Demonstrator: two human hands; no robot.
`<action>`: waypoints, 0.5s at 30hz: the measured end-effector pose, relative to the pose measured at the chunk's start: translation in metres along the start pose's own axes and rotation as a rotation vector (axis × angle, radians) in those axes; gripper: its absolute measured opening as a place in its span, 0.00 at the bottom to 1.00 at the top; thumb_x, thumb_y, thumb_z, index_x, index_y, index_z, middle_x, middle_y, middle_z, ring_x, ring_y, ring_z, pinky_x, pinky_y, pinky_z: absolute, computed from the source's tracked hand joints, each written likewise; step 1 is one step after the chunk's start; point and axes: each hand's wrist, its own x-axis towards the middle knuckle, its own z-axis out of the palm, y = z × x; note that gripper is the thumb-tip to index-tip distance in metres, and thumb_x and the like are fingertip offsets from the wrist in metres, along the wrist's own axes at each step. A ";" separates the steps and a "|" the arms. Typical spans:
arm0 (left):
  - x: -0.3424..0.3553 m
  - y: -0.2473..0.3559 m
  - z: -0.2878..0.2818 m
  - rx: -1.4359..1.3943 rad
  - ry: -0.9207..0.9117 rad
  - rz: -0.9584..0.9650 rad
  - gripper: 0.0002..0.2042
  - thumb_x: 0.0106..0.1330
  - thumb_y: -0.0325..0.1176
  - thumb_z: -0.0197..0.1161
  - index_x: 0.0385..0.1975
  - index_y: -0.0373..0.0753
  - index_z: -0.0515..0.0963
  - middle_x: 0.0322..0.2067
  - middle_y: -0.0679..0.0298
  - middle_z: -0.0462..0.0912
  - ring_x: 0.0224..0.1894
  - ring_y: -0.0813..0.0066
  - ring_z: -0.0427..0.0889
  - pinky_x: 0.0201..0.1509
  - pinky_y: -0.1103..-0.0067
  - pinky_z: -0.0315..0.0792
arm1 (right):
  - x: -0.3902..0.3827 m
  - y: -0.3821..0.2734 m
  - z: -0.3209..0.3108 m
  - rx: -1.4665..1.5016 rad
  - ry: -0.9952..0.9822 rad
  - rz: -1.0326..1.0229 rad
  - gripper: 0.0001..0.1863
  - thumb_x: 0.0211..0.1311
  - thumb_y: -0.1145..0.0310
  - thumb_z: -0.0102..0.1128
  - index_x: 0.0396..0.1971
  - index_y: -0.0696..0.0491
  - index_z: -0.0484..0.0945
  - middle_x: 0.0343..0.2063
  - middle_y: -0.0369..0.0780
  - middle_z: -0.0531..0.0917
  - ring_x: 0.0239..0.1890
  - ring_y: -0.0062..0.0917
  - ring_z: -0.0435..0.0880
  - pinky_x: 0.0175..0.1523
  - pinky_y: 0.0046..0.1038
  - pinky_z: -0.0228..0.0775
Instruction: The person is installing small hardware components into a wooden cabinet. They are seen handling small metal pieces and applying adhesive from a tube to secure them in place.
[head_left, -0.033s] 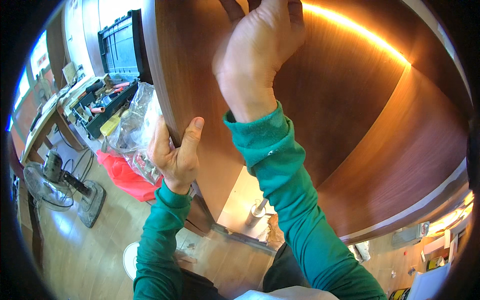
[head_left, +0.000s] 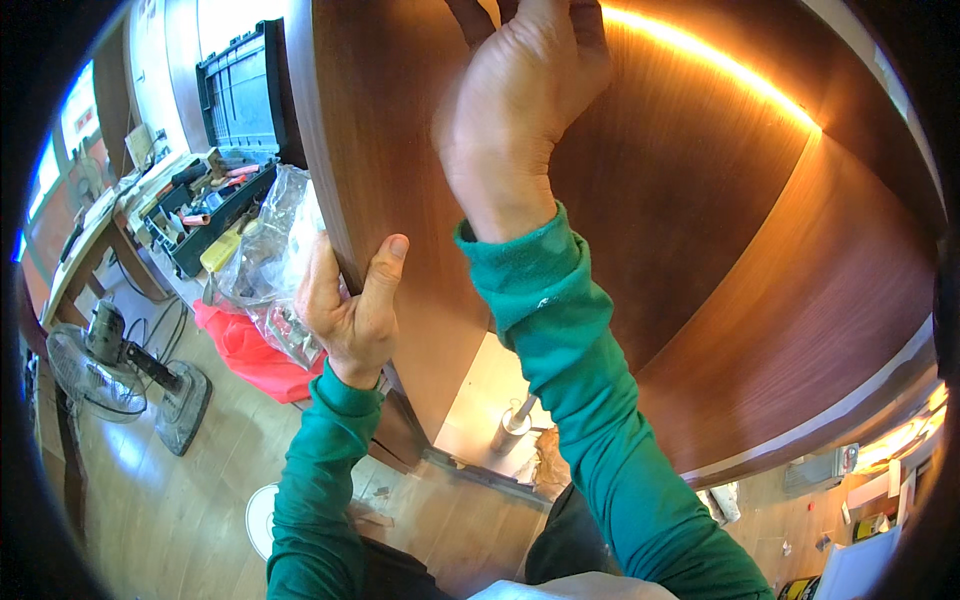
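At front edge of wooden side panel (head_left: 385, 180), left hand (head_left: 350, 322) clasped it, thumb on inner face, fingers round outside. Right hand (head_left: 512, 115) was raised at top of view, near glowing light strip (head_left: 722, 60); fingertips cut off, could not tell whether spread or pinching. Clear plastic bag (head_left: 262, 272) and open toolbox (head_left: 228, 218) sat left of panel; fan (head_left: 150, 366) stood on floor (head_left: 215, 475).

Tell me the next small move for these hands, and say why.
I'd probably tilt the head up slightly before moving either hand: the right hand is raised and its fingers run off the picture's top edge, so what they touch can't be seen. The left hand, wrapped around the wooden panel at its edge, seems steady enough to wait.
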 end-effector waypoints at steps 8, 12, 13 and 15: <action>0.004 0.001 -0.001 -0.007 -0.024 -0.036 0.10 0.64 0.28 0.67 0.43 0.32 0.80 0.37 0.64 0.85 0.37 0.81 0.79 0.45 0.82 0.72 | 0.012 0.001 -0.010 -0.023 -0.034 0.125 0.07 0.67 0.73 0.58 0.41 0.59 0.79 0.37 0.38 0.82 0.42 0.24 0.81 0.48 0.32 0.81; 0.003 -0.001 0.000 -0.011 -0.022 -0.031 0.10 0.64 0.27 0.67 0.43 0.32 0.80 0.37 0.65 0.85 0.37 0.81 0.78 0.45 0.82 0.72 | 0.011 0.001 -0.013 0.005 -0.047 0.088 0.07 0.67 0.73 0.58 0.41 0.58 0.79 0.38 0.38 0.81 0.45 0.25 0.81 0.49 0.32 0.80; 0.003 -0.001 0.000 -0.003 -0.024 -0.036 0.10 0.64 0.27 0.67 0.43 0.32 0.80 0.37 0.65 0.85 0.37 0.81 0.78 0.45 0.82 0.71 | 0.011 0.001 -0.012 0.013 -0.051 0.072 0.07 0.67 0.72 0.58 0.42 0.58 0.79 0.39 0.38 0.81 0.45 0.25 0.80 0.49 0.32 0.80; 0.002 -0.003 -0.001 -0.008 -0.032 -0.028 0.10 0.64 0.27 0.67 0.43 0.32 0.80 0.37 0.65 0.85 0.37 0.81 0.78 0.45 0.82 0.71 | 0.010 -0.003 -0.008 -0.019 -0.012 0.124 0.08 0.67 0.71 0.59 0.42 0.57 0.79 0.40 0.39 0.81 0.47 0.27 0.80 0.49 0.33 0.80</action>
